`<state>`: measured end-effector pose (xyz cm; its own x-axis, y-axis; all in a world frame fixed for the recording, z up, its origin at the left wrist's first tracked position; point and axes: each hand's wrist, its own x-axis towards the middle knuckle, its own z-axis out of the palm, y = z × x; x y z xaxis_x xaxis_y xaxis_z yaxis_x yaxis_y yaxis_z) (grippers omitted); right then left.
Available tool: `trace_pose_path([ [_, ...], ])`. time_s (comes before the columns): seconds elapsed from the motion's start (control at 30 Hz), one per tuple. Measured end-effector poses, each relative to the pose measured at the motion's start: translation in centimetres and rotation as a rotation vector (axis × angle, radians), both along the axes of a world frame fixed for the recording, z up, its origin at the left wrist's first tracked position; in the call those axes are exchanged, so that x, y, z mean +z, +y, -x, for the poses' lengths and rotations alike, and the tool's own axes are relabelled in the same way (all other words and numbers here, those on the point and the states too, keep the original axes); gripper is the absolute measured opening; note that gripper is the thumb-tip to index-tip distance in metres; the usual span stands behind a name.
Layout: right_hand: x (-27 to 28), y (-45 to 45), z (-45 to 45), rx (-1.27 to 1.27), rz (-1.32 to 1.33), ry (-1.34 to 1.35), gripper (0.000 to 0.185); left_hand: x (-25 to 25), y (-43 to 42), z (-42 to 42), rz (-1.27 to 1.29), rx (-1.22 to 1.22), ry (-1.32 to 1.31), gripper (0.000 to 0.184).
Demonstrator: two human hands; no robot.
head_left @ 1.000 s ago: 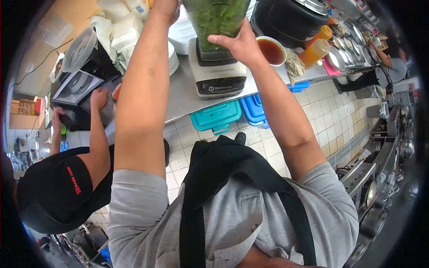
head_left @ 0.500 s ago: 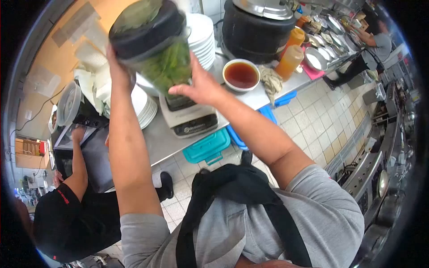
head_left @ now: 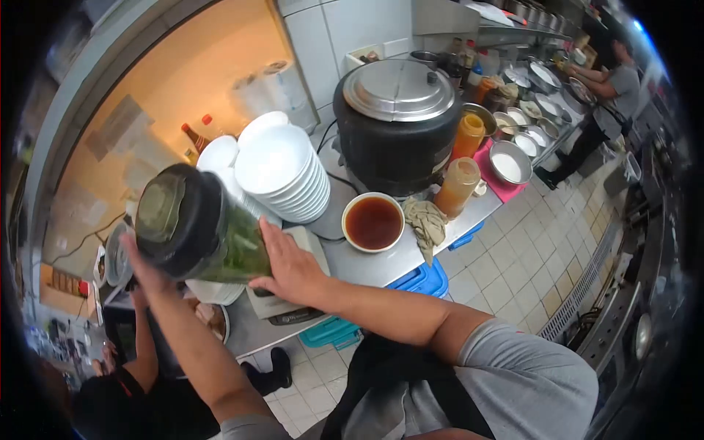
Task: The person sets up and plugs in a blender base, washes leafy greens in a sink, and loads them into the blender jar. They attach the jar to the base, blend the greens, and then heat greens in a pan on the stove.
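Observation:
A blender jar [head_left: 238, 246] full of green leaves, with a black lid [head_left: 180, 220], is tilted to the left over its base. My right hand [head_left: 290, 264] grips the jar's lower part, thumb below and fingers on the side. At the lid's lower left edge is my left hand [head_left: 143, 268], blurred, its palm against the lid and its fingers stretched. The pale blender base [head_left: 306, 249] stands on the steel counter, partly hidden behind the jar and my right hand. Stacked white bowls [head_left: 282, 169] rise just behind the jar.
Right of the base are a bowl of red-brown liquid [head_left: 374, 222], a crumpled cloth [head_left: 425, 224], sauce bottles [head_left: 458, 187] and a large black pot [head_left: 396, 136]. A co-worker [head_left: 139, 396] is at the lower left. Another person [head_left: 616, 92] stands far right.
The jar has come up off its base and tipped left in my hands. My left hand has opened flatter against the lid. The view has swung toward the wall and pot.

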<state>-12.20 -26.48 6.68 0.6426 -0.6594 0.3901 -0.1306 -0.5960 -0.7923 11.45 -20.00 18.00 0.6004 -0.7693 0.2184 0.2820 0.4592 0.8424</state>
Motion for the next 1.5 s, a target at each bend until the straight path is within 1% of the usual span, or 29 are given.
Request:
trace_pose_path([
  [0.03,-0.3,0.0,-0.1,-0.007,0.034,-0.019,0.111,2.4,-0.3,1.7,0.075,-0.001,-0.445,0.079],
  [0.1,-0.1,-0.1,0.3,0.015,0.023,0.019,0.109,6.5,-0.3,4.6,0.073,0.143,-0.710,0.075],
  [0.13,0.3,-0.3,0.4,0.035,0.020,0.025,0.108,7.7,0.1,5.7,0.068,0.155,-0.710,0.075],
  [0.23,-0.1,-1.4,1.6,0.136,-0.007,0.046,0.101,10.3,-0.2,9.4,-0.525,0.114,-1.201,0.069],
  [0.27,-0.5,-1.9,2.2,0.192,-0.013,0.070,0.098,10.6,-1.3,11.3,-0.614,0.228,-1.358,0.069],
  [0.3,-0.8,-2.4,3.3,0.235,-0.058,0.086,0.088,10.6,-1.7,11.5,-0.601,0.203,-1.262,0.069],
  [0.33,-1.2,-2.9,4.7,0.244,-0.054,0.086,0.088,10.4,-1.8,11.4,-0.590,0.178,-1.164,0.069],
  [0.4,-2.0,-4.1,8.4,0.405,-0.050,0.130,0.076,10.0,-1.3,10.9,-0.553,0.184,-1.159,0.068],
  [0.47,-3.2,-6.2,12.6,0.642,-0.034,0.136,0.063,10.0,-1.4,11.4,-0.521,0.192,-1.158,0.067],
  [0.53,-2.2,-8.8,16.9,0.860,-0.168,0.287,0.053,10.3,-1.9,12.1,-0.561,0.192,-1.008,0.064],
  [0.57,-2.3,-9.9,18.8,0.870,-0.168,0.282,0.053,10.2,-1.9,11.2,-0.554,0.162,-1.018,0.060],
  [0.63,-2.7,-11.7,22.0,0.930,-0.220,0.255,0.051,10.1,-2.5,12.0,-0.573,0.219,-0.997,0.059],
  [0.67,-3.1,-12.5,23.2,0.943,-0.220,0.251,0.051,9.9,-2.6,12.2,-0.587,0.266,-0.971,0.058],
  [0.73,-4.3,-13.6,25.0,0.922,-0.315,0.332,0.051,9.8,-2.1,11.2,-0.583,0.245,-1.011,0.056],
  [0.83,-7.0,-14.1,26.4,0.920,-0.384,0.341,0.050,10.1,-1.9,11.7,-0.616,0.259,-1.076,0.056],
  [0.9,-8.8,-14.5,26.5,0.931,-0.348,0.331,0.051,9.7,-0.9,9.2,-0.651,0.287,-1.117,0.060],
  [0.93,-9.2,-14.0,26.8,0.934,-0.313,0.324,0.052,10.4,-1.4,10.0,-0.747,0.326,-1.258,0.061],
  [1.0,-8.9,-14.3,26.8,0.949,-0.287,0.319,0.051,10.4,-1.7,10.6,-0.726,0.315,-1.166,0.062],
  [1.07,-8.4,-14.7,26.6,0.977,-0.356,0.282,0.052,10.5,-1.6,11.2,-0.785,0.299,-1.065,0.059],
  [1.1,-8.3,-15.0,26.2,0.991,-0.387,0.270,0.051,10.4,-1.3,10.3,-0.736,0.277,-1.110,0.055],
  [1.13,-8.2,-14.9,26.1,0.995,-0.420,0.258,0.050,10.2,-0.9,9.0,-0.776,0.319,-1.150,0.052],
  [1.17,-8.0,-14.7,25.8,1.034,-0.422,0.264,0.050,10.1,-1.2,9.5,-0.787,0.340,-1.064,0.050],
  [1.2,-7.7,-14.7,25.4,1.004,-0.430,0.277,0.050,10.0,-1.2,9.0,-0.769,0.321,-1.128,0.050],
  [1.23,-7.3,-14.5,25.1,0.967,-0.437,0.289,0.049,9.8,-1.6,9.2,-0.700,0.316,-1.065,0.049],
  [1.27,-6.9,-14.4,24.5,0.986,-0.434,0.294,0.049,9.7,-1.7,10.1,-0.710,0.333,-1.060,0.049],
  [1.33,-6.3,-13.6,23.3,0.979,-0.522,0.403,0.047,9.9,-2.1,11.9,-0.702,0.234,-0.843,0.048],
  [1.4,-6.2,-12.4,21.6,0.989,-0.479,0.431,0.046,10.6,-2.3,12.8,-0.722,0.280,-0.898,0.050],
  [1.47,-6.3,-10.4,19.8,0.930,-0.580,0.442,0.046,10.9,-2.4,13.1,-0.736,0.315,-0.953,0.052],
  [1.5,-6.4,-9.3,18.7,0.950,-0.620,0.414,0.046,10.9,-2.5,12.8,-0.714,0.327,-0.943,0.048],
])
